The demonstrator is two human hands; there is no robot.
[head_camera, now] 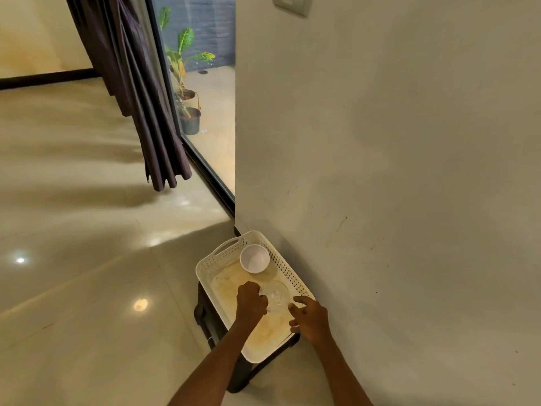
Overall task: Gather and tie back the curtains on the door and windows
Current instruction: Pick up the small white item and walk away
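Observation:
A dark purple curtain [146,106] hangs in folds beside the glass door [210,136], its hem just above the floor. Both my hands are low down, far from it, over a white perforated tray [216,263] on a dark stool. My left hand [251,303] is closed on the left rim of a clear glass bowl [275,297] lying in the tray. My right hand [310,319] touches the bowl's right side, fingers partly spread; whether it grips I cannot tell. A white bowl [254,258] sits at the tray's far end.
A cream wall [395,171] rises right beside the tray, with a switch plate [291,2] high up. The dark stool [243,373] stands on glossy floor tiles [87,288]. Potted plants [187,112] stand outside the glass. A dark skirting runs along the far wall.

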